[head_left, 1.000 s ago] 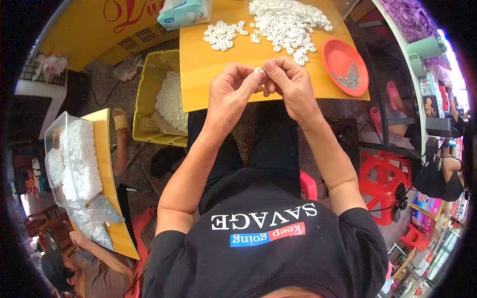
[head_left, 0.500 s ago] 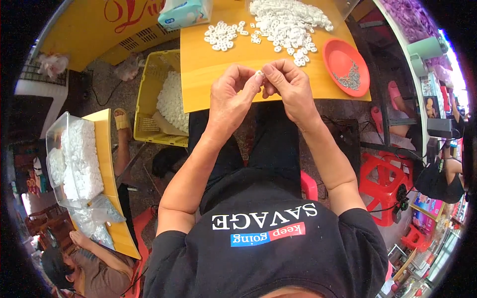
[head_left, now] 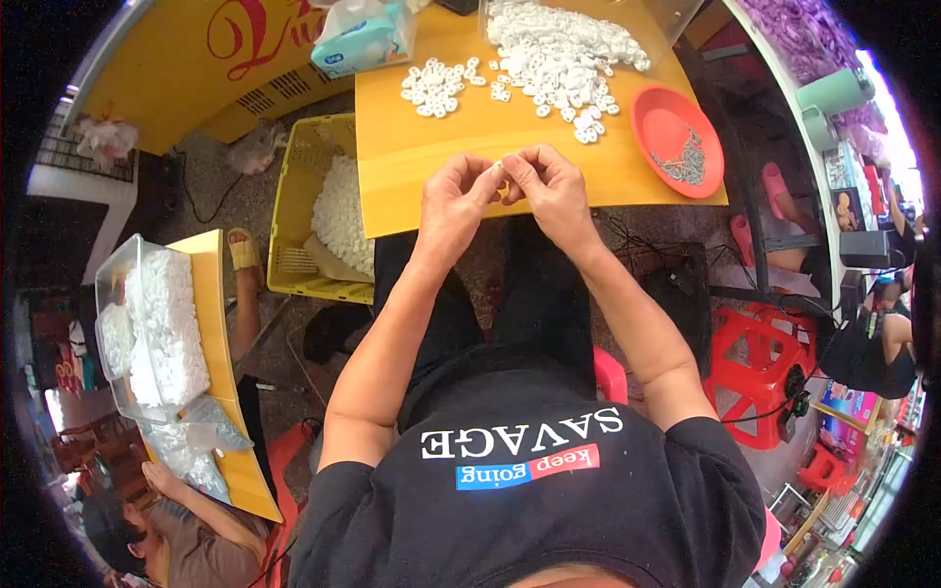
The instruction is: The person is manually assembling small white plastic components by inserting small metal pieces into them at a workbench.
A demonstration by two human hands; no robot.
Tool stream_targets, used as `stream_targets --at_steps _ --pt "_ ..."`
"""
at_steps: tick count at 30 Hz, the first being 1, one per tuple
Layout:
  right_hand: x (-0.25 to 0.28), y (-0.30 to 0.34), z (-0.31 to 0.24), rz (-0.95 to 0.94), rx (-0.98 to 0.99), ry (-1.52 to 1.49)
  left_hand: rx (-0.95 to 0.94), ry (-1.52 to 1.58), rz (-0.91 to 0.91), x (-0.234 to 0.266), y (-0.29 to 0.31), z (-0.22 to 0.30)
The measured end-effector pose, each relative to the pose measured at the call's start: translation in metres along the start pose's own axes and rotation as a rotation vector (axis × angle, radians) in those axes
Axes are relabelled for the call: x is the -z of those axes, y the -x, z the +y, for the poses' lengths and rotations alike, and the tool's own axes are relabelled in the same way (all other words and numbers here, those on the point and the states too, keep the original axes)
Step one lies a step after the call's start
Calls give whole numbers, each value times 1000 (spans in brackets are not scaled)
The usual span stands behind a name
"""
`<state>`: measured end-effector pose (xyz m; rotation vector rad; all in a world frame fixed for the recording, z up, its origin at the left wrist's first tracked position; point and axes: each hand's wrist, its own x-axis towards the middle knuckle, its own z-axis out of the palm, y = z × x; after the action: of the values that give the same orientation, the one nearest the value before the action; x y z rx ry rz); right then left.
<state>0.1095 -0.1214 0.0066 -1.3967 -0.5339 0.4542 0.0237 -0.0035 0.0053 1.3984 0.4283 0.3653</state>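
Note:
Above the near edge of the yellow table (head_left: 392,176), my left hand (head_left: 454,204) and my right hand (head_left: 554,196) meet fingertip to fingertip. Both are closed in a pinch on a small white piece (head_left: 498,166), mostly hidden by the fingers and thumbs. Farther back spreads a large heap of white plastic pieces with holes (head_left: 564,69). To its left lies a smaller group of the same pieces (head_left: 434,90). A red plate (head_left: 655,113) stands by the right edge, with thin grey metal pins (head_left: 689,160) in it.
A tissue pack (head_left: 363,41) stands at the back left. Below the table's left side is a yellow crate (head_left: 291,201) of white pieces. At far left, another person (head_left: 201,519) sits by a table with a clear bin (head_left: 162,328). Red stools (head_left: 750,358) stand at right.
My joined hands have come slightly down and left in the picture, and the white piece is now more covered by the fingers. The view has shifted a little.

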Motion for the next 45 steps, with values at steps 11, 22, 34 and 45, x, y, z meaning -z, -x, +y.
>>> stream_targets --at_steps 11,22,34,45 --pt "12 -9 -22 -31 586 673 -41 24 -48 -2 0 6" --pt "18 -10 4 65 434 612 -7 61 50 -15 -7 -22" --pt "22 -17 -4 -32 614 626 -29 -24 -51 -14 -13 3" --pt "15 -44 16 -47 504 638 -146 -89 48 2 -33 -24"
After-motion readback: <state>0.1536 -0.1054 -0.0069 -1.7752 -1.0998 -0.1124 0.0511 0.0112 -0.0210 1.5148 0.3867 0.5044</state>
